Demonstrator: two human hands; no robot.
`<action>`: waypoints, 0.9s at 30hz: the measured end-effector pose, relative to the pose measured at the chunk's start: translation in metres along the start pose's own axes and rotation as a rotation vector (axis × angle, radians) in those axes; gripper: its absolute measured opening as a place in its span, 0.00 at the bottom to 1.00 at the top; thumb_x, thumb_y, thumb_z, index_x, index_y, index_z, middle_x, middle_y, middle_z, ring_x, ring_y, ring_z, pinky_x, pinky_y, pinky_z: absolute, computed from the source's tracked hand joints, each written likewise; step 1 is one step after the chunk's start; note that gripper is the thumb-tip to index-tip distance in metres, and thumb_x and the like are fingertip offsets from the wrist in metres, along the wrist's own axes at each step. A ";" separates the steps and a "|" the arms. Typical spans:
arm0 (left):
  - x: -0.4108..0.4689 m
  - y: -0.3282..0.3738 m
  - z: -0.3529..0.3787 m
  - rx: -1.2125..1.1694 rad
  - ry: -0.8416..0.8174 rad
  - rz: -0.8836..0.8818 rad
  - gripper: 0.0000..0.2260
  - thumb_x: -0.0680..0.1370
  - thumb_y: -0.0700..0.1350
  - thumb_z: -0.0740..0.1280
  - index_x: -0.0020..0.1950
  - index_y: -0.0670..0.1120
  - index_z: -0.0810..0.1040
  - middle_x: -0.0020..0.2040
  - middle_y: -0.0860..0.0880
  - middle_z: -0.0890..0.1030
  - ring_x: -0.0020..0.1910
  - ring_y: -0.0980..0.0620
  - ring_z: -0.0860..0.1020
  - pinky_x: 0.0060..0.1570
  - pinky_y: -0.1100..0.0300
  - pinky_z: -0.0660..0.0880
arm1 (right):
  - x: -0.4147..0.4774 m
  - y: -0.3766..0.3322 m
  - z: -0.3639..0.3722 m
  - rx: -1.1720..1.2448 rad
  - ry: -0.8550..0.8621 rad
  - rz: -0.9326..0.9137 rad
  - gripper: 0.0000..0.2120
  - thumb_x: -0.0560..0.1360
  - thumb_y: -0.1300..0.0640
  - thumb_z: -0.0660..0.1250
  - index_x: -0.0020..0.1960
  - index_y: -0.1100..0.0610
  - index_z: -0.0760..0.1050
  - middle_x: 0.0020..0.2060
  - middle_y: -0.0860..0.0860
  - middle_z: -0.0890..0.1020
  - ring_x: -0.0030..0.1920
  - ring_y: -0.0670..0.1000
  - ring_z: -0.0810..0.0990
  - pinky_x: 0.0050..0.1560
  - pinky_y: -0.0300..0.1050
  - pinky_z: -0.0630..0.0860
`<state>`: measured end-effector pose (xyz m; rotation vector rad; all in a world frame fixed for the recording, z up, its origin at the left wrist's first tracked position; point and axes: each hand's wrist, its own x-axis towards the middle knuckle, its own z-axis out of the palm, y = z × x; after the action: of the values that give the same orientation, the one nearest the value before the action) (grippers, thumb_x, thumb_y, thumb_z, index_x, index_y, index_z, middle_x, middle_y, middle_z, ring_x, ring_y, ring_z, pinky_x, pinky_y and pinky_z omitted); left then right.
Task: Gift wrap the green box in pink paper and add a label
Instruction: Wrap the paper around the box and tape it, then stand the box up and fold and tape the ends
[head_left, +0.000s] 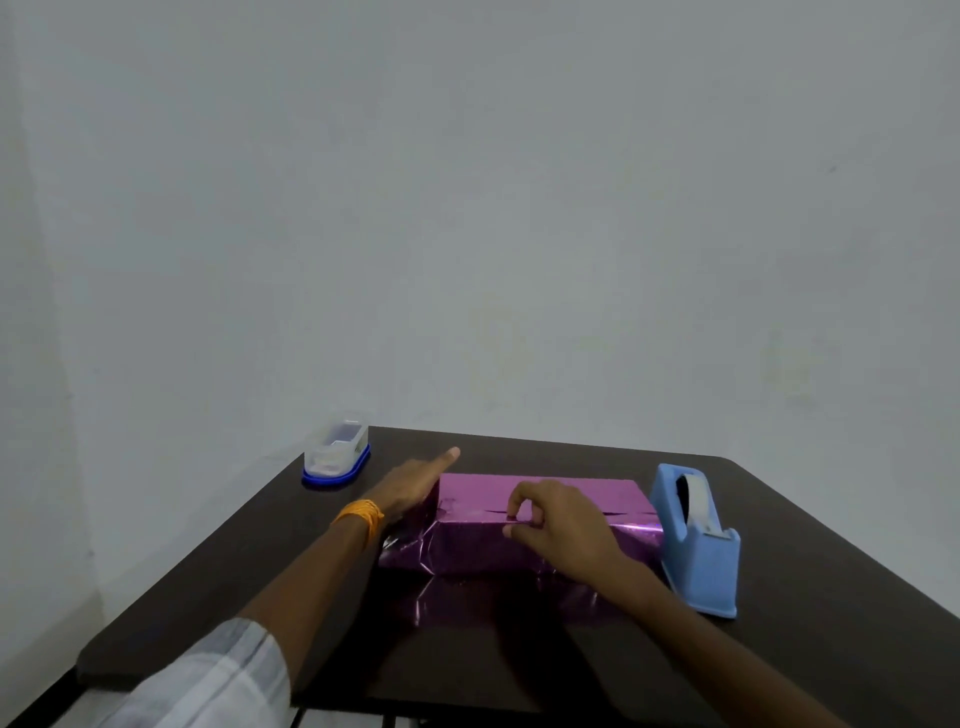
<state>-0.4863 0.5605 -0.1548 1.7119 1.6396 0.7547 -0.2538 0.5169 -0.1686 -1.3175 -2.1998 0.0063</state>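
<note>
Two hands on one pink-wrapped box (472, 488): left hand (410, 488) presses with straight fingers (447, 457), right hand (566, 530) pinches the paper (467, 545); one tape dispenser (701, 551) beside.

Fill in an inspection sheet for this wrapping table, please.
Surface: dark table, pink paper spread on its near side.
Job's things: box covered by the paper; top seam shows gaps; no label seen.
Clutter: blue tape dispenser right of the box; clear container at far left corner.
Grippers: left hand flat against the box's left end; right hand pinches the paper at the seam.
Cables: nothing seen.
Surroundings: plain pale wall.
</note>
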 end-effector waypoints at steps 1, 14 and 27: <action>-0.002 -0.001 -0.003 0.010 0.009 -0.002 0.38 0.76 0.72 0.50 0.77 0.48 0.65 0.76 0.43 0.65 0.75 0.41 0.63 0.73 0.43 0.57 | -0.001 0.001 0.002 0.003 0.016 0.004 0.08 0.74 0.45 0.72 0.48 0.46 0.77 0.35 0.41 0.71 0.39 0.41 0.71 0.40 0.39 0.69; -0.023 0.027 -0.054 -0.802 -0.021 0.115 0.37 0.74 0.73 0.55 0.60 0.41 0.79 0.52 0.41 0.84 0.50 0.44 0.81 0.53 0.50 0.75 | 0.018 0.030 -0.025 0.861 0.197 0.265 0.03 0.80 0.57 0.67 0.48 0.55 0.79 0.31 0.43 0.77 0.31 0.42 0.73 0.35 0.35 0.70; -0.022 0.053 -0.004 -0.558 -0.139 0.272 0.25 0.66 0.45 0.80 0.60 0.45 0.80 0.52 0.44 0.82 0.54 0.49 0.79 0.52 0.55 0.74 | 0.026 0.043 -0.018 1.203 0.108 0.610 0.06 0.78 0.58 0.62 0.48 0.57 0.78 0.36 0.55 0.77 0.35 0.51 0.73 0.35 0.42 0.71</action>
<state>-0.4571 0.5377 -0.1108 1.5413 0.9841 1.0759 -0.2198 0.5555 -0.1534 -1.0898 -1.1586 1.2274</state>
